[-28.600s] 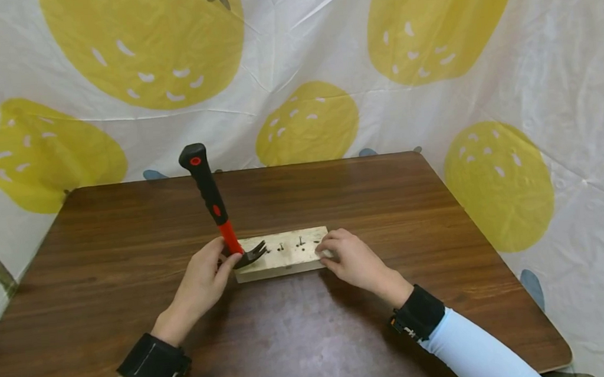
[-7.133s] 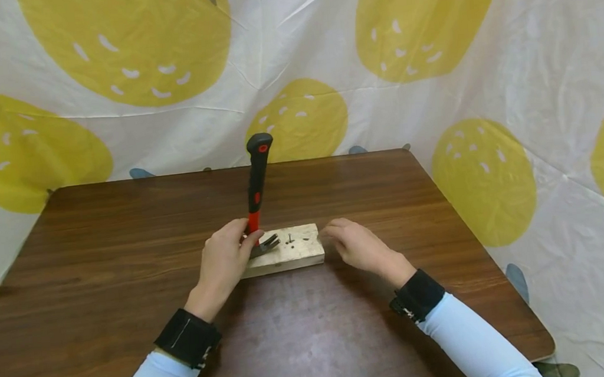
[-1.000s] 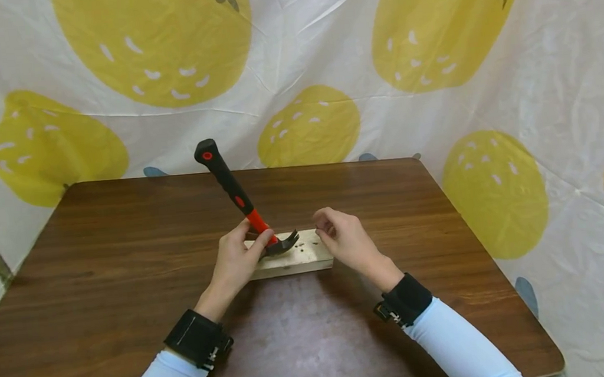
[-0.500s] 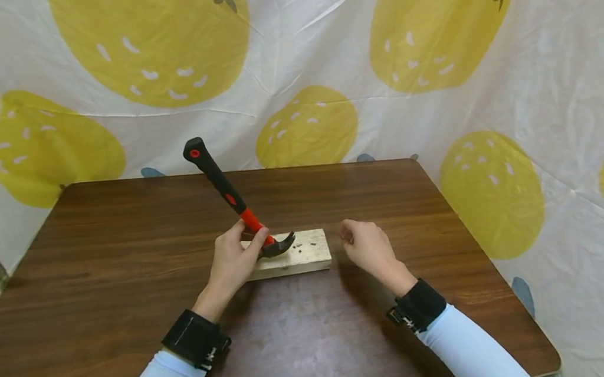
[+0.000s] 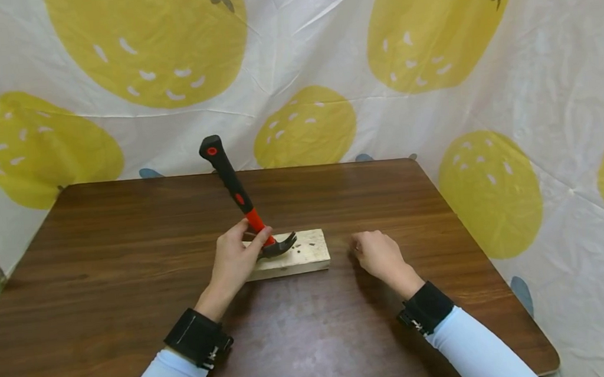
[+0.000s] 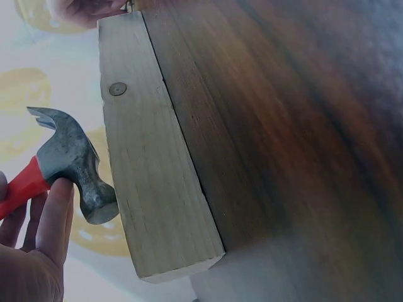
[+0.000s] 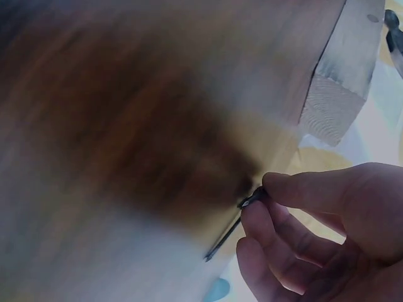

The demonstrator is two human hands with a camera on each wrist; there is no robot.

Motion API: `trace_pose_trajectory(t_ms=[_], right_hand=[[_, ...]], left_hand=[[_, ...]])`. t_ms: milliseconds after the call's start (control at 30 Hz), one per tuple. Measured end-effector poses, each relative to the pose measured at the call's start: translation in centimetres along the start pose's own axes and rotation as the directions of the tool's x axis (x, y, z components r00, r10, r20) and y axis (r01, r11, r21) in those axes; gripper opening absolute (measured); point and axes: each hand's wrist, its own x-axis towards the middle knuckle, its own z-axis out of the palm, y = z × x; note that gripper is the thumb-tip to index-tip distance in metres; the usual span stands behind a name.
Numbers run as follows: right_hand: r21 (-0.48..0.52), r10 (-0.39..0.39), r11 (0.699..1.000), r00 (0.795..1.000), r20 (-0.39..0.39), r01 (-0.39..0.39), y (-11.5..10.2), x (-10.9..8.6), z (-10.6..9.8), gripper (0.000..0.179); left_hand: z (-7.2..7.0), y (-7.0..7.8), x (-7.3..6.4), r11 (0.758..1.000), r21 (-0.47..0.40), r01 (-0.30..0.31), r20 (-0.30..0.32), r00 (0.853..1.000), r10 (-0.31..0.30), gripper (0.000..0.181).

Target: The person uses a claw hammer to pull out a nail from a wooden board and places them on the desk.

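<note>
My left hand grips a claw hammer by the red neck just above its head. The black and red handle slants up and to the left. The hammer's head is right at the top face of a pale wooden block, claw toward the right end. Small dark holes show in that top face, and the left hand hides its left end. Right of the block, my right hand pinches nails between thumb and index finger; one thin shank points away from the fingertips.
The block lies on a brown wooden table. A white cloth with yellow fruit prints hangs behind and beside it. Black bands circle both wrists.
Nails stood in the block in the oldest frames; none shows standing now. In the last second my right hand moved from the block rightward and nearer. The hammer handle swung slightly.
</note>
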Motion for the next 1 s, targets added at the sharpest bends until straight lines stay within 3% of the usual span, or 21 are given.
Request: trace_pose_trajectory(t_ms=[200, 367, 500, 767, 1000], right_hand=[[0.023, 0.006, 1.000, 1.000, 0.003, -0.006, 0.43, -0.07, 0.32, 0.018], [0.026, 0.014, 1.000, 1.000, 0.004, -0.014, 0.35, -0.14, 0.39, 0.018], [0.025, 0.022, 0.999, 1.000, 0.000, -0.022, 0.19, -0.12, 0.32, 0.017], [0.019, 0.038, 0.999, 0.999, 0.018, -0.039, 0.31, -0.02, 0.09, 0.018], [0.009, 0.041, 0.999, 0.999, 0.034, -0.042, 0.34, -0.13, -0.14, 0.019]], left_hand=[[0.30, 0.37, 0.21, 0.994, 0.098, -0.049, 0.020, 0.999, 0.047, 0.012], [0.36, 0.83, 0.13, 0.973, 0.211, -0.093, 0.046, 0.995, 0.085, 0.014], [0.08, 0.92, 0.13, 0.960, 0.254, -0.119, 0.070, 0.992, 0.104, 0.014], [-0.40, 0.75, 0.43, 0.957, 0.234, -0.171, 0.092, 0.984, 0.154, 0.014], [-0.13, 0.75, 0.06, 0.968, 0.221, -0.123, 0.038, 0.992, 0.117, 0.019]])
